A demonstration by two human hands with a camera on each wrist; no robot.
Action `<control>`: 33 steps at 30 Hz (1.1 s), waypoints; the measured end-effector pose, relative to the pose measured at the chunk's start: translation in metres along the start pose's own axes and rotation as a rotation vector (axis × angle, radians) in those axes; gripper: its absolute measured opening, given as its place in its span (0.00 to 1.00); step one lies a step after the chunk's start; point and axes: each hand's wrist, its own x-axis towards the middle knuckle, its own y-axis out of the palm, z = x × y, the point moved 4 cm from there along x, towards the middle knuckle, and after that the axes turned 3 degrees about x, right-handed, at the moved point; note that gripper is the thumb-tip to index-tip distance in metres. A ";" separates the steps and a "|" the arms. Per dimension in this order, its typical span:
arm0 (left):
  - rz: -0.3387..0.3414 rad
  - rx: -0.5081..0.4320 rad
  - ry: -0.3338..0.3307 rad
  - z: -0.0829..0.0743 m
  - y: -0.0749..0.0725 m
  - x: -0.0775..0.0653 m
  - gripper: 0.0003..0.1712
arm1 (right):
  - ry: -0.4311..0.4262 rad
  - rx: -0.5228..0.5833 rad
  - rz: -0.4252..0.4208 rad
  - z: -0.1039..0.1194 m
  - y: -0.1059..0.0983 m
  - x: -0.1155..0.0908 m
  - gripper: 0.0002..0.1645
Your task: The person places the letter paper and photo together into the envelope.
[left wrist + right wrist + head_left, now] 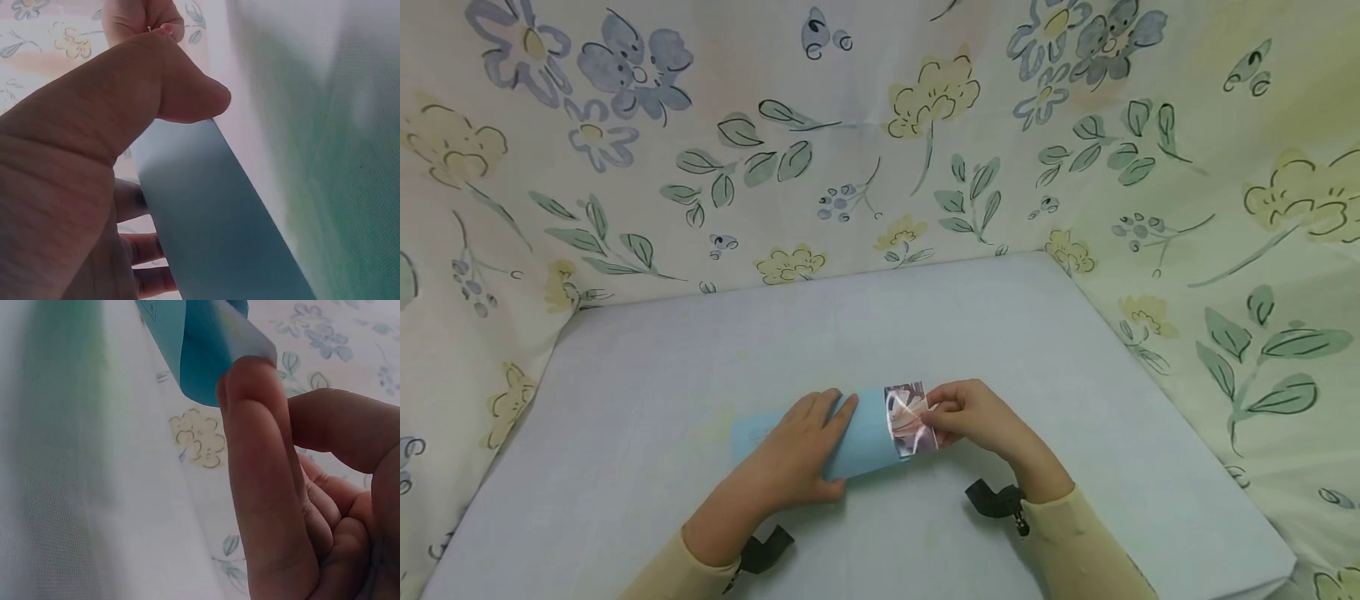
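Observation:
A light blue paper envelope [867, 437] lies lengthwise under my left hand [797, 454]. That hand grips it across its width, thumb at the near edge and fingers at the far edge; the left wrist view shows the envelope's plain face [206, 206] between them. At the envelope's right end is a glossy picture card [908, 423]. My right hand [973, 417] pinches the card's right edge between thumb and fingers. In the right wrist view the envelope's mouth [201, 369] gapes, with the card's pale side [250, 337] at it. How far the card reaches inside is hidden.
A white-covered table [700, 358] lies beneath the hands. Floral cloth [865, 167] hangs behind it and along both sides. Black wrist-worn mounts [992, 498] sit by both sleeves.

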 end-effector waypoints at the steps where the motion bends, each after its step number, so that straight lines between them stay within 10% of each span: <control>1: -0.003 0.002 0.003 0.000 0.000 0.000 0.62 | -0.002 0.005 0.004 0.000 0.000 0.000 0.12; 21: -0.045 0.011 0.032 0.000 -0.002 0.001 0.64 | 0.026 0.214 0.012 -0.006 -0.016 -0.001 0.12; 33: -0.032 0.012 0.049 -0.007 0.000 0.002 0.62 | 0.012 0.055 0.064 -0.001 0.006 0.001 0.10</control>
